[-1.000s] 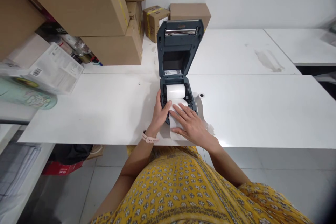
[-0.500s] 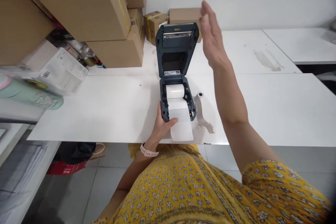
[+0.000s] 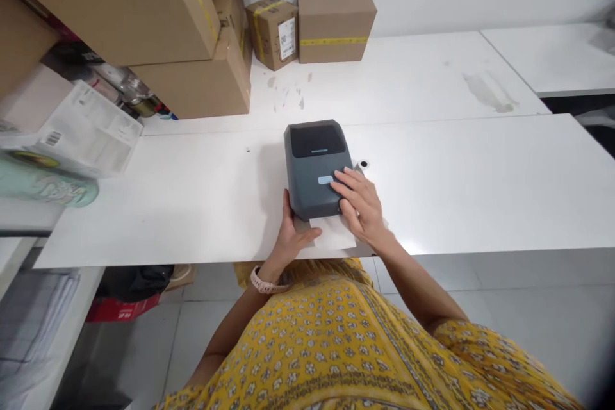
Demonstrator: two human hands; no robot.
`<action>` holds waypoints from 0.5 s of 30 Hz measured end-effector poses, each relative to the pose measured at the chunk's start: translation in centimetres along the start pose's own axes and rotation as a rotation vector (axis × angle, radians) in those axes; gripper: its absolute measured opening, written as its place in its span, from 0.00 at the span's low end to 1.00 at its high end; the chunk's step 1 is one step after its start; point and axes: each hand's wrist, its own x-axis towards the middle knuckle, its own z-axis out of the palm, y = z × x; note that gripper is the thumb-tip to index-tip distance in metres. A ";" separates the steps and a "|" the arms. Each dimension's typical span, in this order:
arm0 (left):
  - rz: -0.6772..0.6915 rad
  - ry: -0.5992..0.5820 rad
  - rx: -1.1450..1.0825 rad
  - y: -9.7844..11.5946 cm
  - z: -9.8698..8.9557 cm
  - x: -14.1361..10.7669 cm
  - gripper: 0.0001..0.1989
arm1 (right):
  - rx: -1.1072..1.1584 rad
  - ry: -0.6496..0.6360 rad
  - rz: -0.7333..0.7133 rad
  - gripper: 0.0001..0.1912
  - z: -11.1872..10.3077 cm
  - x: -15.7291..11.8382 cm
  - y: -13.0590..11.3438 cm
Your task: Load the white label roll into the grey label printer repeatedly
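Label printer, lid down, stood on the white table close to its front edge, between the person's hands. The left hand was open, thumb well apart from the forefinger; the forefinger lay along the printer's left front corner and the thumb over the paper strip that came out at the front. Its lower fingers were hidden from me. The right hand was loosely spread, its fingertips resting on the lid just beside a pale blue rectangle, with nothing gripped.

The strip reached nearly to the table's front edge, leaving only a narrow band of white before the person's body. Left and right, broad stretches of tabletop gave room sideways, the right one running farther. Behind the printer a seam crossed the top, and beyond it lay dark smudges and a worn patch.

Nearest in the way was a small roll, just beside the printer's right side. Farther back, a small taped carton and a wider carton stood near the wall. Stacked boxes rose at the back left, with a white package and a mint-green bottle nearer the table's left end.
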 end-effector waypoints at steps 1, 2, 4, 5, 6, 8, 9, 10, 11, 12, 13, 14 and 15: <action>0.006 -0.006 -0.024 0.3 -0.1 0.1 0.66 | -0.016 -0.003 0.021 0.31 0.5 -0.8 0.1; 0.007 0.002 -0.042 0.8 -0.2 0.2 0.63 | -0.024 -0.002 0.046 0.31 1.0 -1.2 0.2; -0.011 0.057 -0.024 2.0 -0.1 0.7 0.54 | -0.015 0.020 0.085 0.31 1.4 -1.5 0.3; -0.022 0.086 0.002 2.7 0.0 1.1 0.51 | 0.002 0.039 0.089 0.30 1.5 -1.4 0.3; -0.027 0.103 0.027 3.3 0.1 1.5 0.49 | 0.021 0.056 0.083 0.29 1.4 -1.2 0.4; -0.017 0.103 0.041 4.2 0.3 2.3 0.50 | 0.044 0.076 0.068 0.27 1.2 -0.7 0.5; -0.009 0.098 0.033 4.5 0.4 2.6 0.51 | 0.049 0.082 0.068 0.26 1.1 -0.6 0.6; -0.002 0.094 0.020 4.6 0.4 2.8 0.51 | 0.055 0.091 0.064 0.25 1.1 -0.5 0.7; 0.003 0.094 0.007 4.5 0.5 2.9 0.52 | 0.064 0.108 0.055 0.24 1.3 -0.4 0.9; 0.010 0.102 -0.002 4.4 0.5 2.9 0.52 | 0.076 0.134 0.040 0.24 1.6 -0.4 1.0; 0.016 0.113 -0.008 4.2 0.5 2.9 0.52 | 0.092 0.174 0.018 0.23 2.0 -0.5 1.1; 0.025 0.126 -0.010 4.0 0.5 2.9 0.52 | 0.107 0.220 -0.007 0.23 2.4 -0.6 1.2; 0.037 0.140 -0.009 3.8 0.6 2.9 0.52 | 0.121 0.265 -0.026 0.23 2.9 -0.7 1.3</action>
